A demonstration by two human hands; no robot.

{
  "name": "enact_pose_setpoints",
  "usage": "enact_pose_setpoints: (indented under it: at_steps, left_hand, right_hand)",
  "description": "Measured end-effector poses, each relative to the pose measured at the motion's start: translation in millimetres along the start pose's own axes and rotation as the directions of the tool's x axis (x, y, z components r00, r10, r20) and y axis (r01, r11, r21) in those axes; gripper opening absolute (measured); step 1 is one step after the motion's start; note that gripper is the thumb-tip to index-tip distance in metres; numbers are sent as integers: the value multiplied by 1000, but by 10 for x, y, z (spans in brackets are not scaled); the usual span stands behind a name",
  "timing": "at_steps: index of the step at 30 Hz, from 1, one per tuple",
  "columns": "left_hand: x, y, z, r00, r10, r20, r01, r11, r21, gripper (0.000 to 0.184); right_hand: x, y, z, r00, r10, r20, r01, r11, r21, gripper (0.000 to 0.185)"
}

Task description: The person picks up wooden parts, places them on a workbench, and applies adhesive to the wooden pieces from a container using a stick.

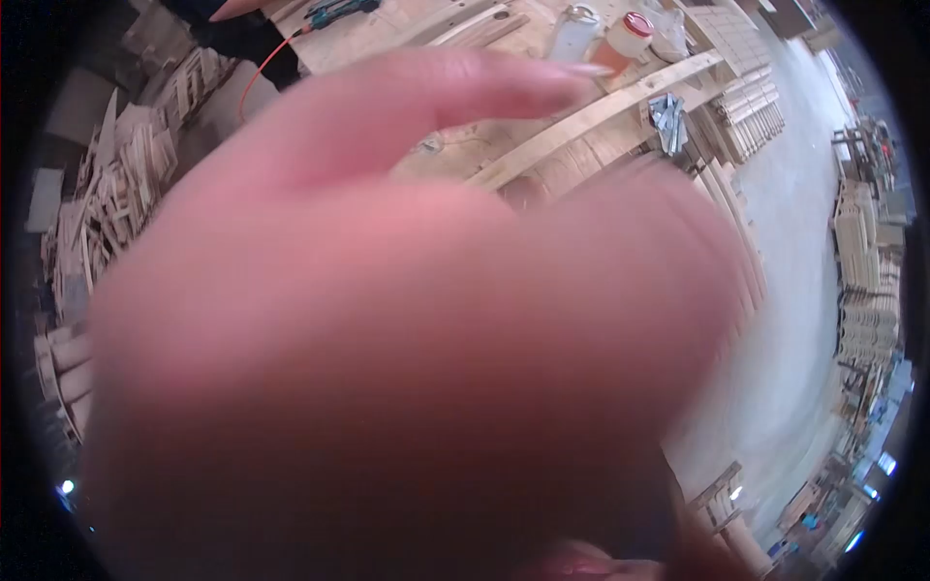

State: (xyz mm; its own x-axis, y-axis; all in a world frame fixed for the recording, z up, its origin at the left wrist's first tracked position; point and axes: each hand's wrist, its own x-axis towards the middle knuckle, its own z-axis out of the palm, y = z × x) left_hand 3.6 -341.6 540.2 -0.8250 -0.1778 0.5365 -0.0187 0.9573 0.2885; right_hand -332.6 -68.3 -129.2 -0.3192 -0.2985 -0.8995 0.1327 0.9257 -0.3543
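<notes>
A bare hand, apparently my left hand (387, 290), is very close to the camera and fills most of the view. It is badly blurred and dark toward the bottom. One digit curves across the top, its tip apart from the rounded, smeared part of the hand at the right. Nothing shows in the gap between them. Behind the hand lies a wooden workbench (392, 21) with a long pale wooden strip (581, 118). My right hand cannot be made out.
Beyond the hand are a red-lidded jar (625, 41), a clear container (575, 35) and a bundle of metal pieces (667, 123). A teal tool (334, 12) and orange cord (254, 82) show top left, near a person's dark clothing (242, 41). Wood stacks (857, 237) line the right.
</notes>
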Motion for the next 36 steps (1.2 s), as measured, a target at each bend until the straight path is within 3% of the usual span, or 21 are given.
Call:
enact_pose_setpoints:
  at_steps: [3, 5, 7, 10, 13, 14, 15, 16, 17, 19, 22, 24, 25, 28, 31, 34, 36]
  left_hand:
    - [-187, -365, 83, 992, -123, 14, 122, 991, 50, 42]
    - [-454, -732, 286, 957, -272, 101, 261, 960, 102, 40]
    - [-955, -1089, 687, 888, -447, 107, 442, 895, 67, 40]
    - [-1958, -1383, 1381, 537, -821, 195, 842, 537, -59, 42]
    - [-3597, -1416, 2397, 91, -980, 180, 992, 74, -98, 52]
    - [-4367, -1313, 2830, 43, -993, 107, 990, 28, -137, 58]
    - [-4905, -1009, 3077, -178, -975, 132, 970, -196, -140, 60]
    - [-5225, -655, 3228, -462, -873, 155, 884, -468, 3, 54]
    - [-5491, -219, 3159, -321, -886, 333, 947, -298, 119, 48]
    - [-5764, 389, 2933, -62, -738, 672, 966, 124, 225, 37]
    - [-5720, 205, 3305, -249, -819, 517, 965, -252, 67, 40]
    - [-5753, 240, 3493, -411, -797, 443, 873, -484, -61, 43]
    - [-5721, 167, 3561, -450, -832, 324, 861, -501, -91, 48]
    - [-5356, -254, 3577, -469, -879, 88, 870, -477, -127, 56]
    - [-4902, -591, 3305, -330, -942, 69, 930, -336, -149, 54]
    - [-4765, -863, 3153, -268, -958, 101, 944, -282, -170, 53]
    - [-4819, -988, 3101, -280, -954, 108, 942, -295, -159, 54]
  right_hand:
    - [216, -203, -112, 993, -120, 16, 117, 986, 116, 42]
    - [-97, -652, -120, 987, -161, -9, 159, 963, 218, 43]
    - [-163, -949, -48, 971, -237, -31, 238, 971, 40, 47]
    - [-93, -1049, 75, 977, -215, 7, 215, 976, 37, 49]
    - [-174, -1076, 153, 980, -189, 69, 192, 981, -39, 50]
    - [-163, -1018, 153, 980, -177, 91, 184, 980, -75, 49]
    - [-209, -1013, 152, 980, -164, 110, 176, 978, -111, 49]
    - [-279, -1015, 121, 976, -177, 128, 196, 969, -151, 47]
    - [-341, -1020, 98, 977, -168, 135, 191, 964, -186, 47]
    - [-369, -1013, 36, 977, -159, 141, 191, 949, -252, 46]
    - [-221, -865, -32, 961, -256, 107, 266, 958, -103, 46]
    - [336, -571, -162, 949, -277, 153, 307, 924, -227, 45]
    - [441, -568, -202, 941, -287, 178, 329, 900, -287, 45]
    - [356, -915, -204, 981, -25, 192, 58, 984, -168, 44]
    - [40, -1406, -29, 972, -228, 52, 234, 961, -145, 41]
    - [-370, -1853, 125, 961, -277, -1, 276, 955, -112, 44]
    - [-474, -1973, 200, 972, -233, -8, 231, 967, -105, 45]
